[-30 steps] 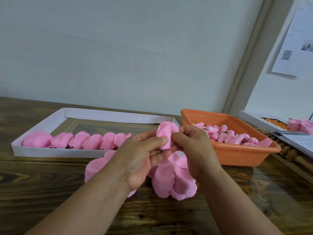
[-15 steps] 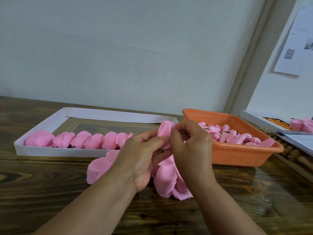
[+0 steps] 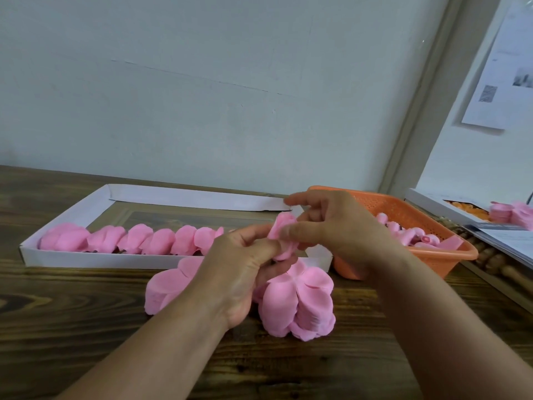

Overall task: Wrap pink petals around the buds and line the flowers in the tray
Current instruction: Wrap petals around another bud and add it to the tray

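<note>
A half-wrapped pink flower (image 3: 284,229) is held above the table between both hands. My left hand (image 3: 245,272) grips its lower part, fingers curled round it. My right hand (image 3: 331,226) pinches the petal at its right side with thumb and a finger; the index finger sticks out straight. Below the hands lie stacks of loose pink petals (image 3: 300,304). A white tray (image 3: 69,215) at the left holds a row of several finished flowers (image 3: 129,239). An orange basket (image 3: 409,209) at the right holds several pink buds (image 3: 409,236).
The wooden table (image 3: 72,327) carries everything. At the far right lie a white box (image 3: 432,204) with more pink petals (image 3: 513,215), papers (image 3: 507,241) and a wooden beaded mat (image 3: 490,261). A wall runs close behind the tray.
My right hand has shifted to the right side of the flower and raised its index finger. The flower sits a little lower between the hands. The petal stacks show more.
</note>
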Tool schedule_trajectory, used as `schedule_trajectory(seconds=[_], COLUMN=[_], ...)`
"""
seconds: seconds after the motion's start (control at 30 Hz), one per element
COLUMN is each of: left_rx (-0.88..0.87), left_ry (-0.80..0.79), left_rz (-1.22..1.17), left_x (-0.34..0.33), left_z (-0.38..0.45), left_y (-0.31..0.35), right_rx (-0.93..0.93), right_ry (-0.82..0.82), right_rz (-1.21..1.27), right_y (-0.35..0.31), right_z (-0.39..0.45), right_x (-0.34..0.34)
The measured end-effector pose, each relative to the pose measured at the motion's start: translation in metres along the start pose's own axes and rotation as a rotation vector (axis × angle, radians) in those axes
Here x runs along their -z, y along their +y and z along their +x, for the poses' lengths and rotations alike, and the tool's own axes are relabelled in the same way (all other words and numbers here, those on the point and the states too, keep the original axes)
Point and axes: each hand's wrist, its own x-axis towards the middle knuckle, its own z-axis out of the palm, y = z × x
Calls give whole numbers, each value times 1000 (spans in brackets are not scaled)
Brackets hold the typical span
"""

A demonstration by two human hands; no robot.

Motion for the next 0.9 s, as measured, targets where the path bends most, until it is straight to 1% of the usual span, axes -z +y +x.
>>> schedule_trajectory(seconds=[0.07, 0.17, 0.23, 0.3, 0.43, 0.57, 0.63, 0.7, 0.8, 0.9], left_rx=[12, 41, 58, 71, 81, 68, 73, 101, 216, 260], left_ry=[-5, -3, -24, -42, -28, -20, -46, -95, -130, -178], left_rz=[23, 48, 56, 60, 94, 190, 168, 88, -47, -37], left_x=[1, 2, 2, 2, 2, 2, 3, 3, 4, 6], left_z=[0, 1, 1, 1, 1, 0, 0, 1, 3, 2], left_y=[-2, -2, -3, -3, -4, -7, -7, -3, 3, 2], right_rx=[4, 27, 35, 38, 61, 92, 98, 82, 47, 27], right_ry=[-61, -81, -109, -132, -140, -136, -124, -107, -120, -130], right_rz=[0, -72, -150, -177, -234, -322, -331, -280, -229, -215], right_y=[-2, -3, -4, -5, -1, 3, 4, 4, 4, 9], right_z=[2, 6, 7, 9, 9, 7, 7, 7, 5, 3], right_x=[7, 10, 12, 14, 10, 5, 5, 11, 17, 18])
